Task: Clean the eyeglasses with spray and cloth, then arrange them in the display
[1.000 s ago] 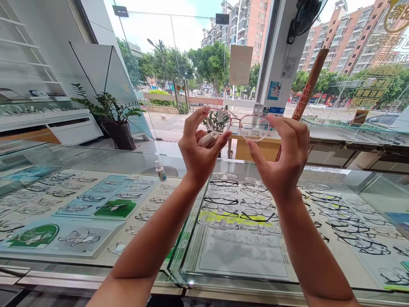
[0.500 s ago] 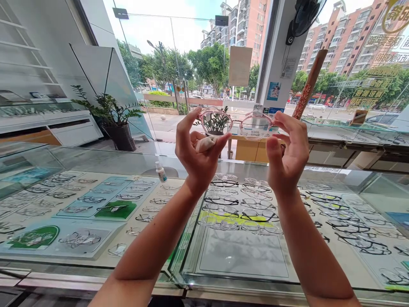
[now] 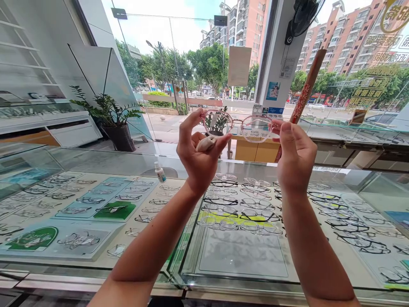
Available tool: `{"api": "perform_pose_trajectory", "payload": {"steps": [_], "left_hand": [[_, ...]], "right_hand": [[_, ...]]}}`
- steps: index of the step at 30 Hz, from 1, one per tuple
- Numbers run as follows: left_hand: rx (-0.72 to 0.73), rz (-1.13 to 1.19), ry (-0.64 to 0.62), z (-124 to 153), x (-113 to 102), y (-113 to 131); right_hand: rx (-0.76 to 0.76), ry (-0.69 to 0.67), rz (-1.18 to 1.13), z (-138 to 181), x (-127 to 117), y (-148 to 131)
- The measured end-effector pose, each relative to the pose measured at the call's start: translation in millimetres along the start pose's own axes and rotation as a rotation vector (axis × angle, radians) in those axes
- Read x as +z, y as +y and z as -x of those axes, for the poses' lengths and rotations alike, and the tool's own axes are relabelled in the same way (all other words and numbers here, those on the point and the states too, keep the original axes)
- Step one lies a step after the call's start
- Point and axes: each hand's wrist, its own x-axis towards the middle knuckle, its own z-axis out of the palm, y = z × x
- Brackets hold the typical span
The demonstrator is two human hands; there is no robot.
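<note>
A pair of pink-rimmed eyeglasses [image 3: 237, 121] is held up in front of me, above the glass counter. My left hand [image 3: 200, 147] is closed on the left side of the frame, with a crumpled pale cloth [image 3: 206, 144] tucked in its curled fingers. At the other end, my right hand [image 3: 295, 151] grips the right side of the glasses, its thumb and fingers brought together by the hinge. The right temple is mostly hidden by that hand.
Below my arms, a glass display counter [image 3: 243, 256] holds rows of eyeglasses [image 3: 223, 200]. A small white spray bottle [image 3: 160, 172] stands on its top, left of my left forearm. Potted plants [image 3: 118, 134], a wooden pole [image 3: 308, 87] and a large window lie beyond.
My right hand has turned and shifted slightly right, bringing thumb and fingers together at the glasses' right end. The glasses tilt a little differently. My left hand has barely moved.
</note>
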Motion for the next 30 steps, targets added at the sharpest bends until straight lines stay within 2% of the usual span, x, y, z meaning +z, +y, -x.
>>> {"api": "perform_pose_trajectory", "payload": {"steps": [16,22,30], "left_hand": [[0.006,-0.086,-0.044,-1,2,10],[-0.002,-0.053,-0.084,1,5,8],[-0.095,0.070,-0.121,0,5,6]], "right_hand": [[0.051,-0.110,-0.188,-1,1,-4],[0.017,-0.155,-0.148,-1,2,-2],[0.108,-0.133,-0.255,0,3,-3]]}}
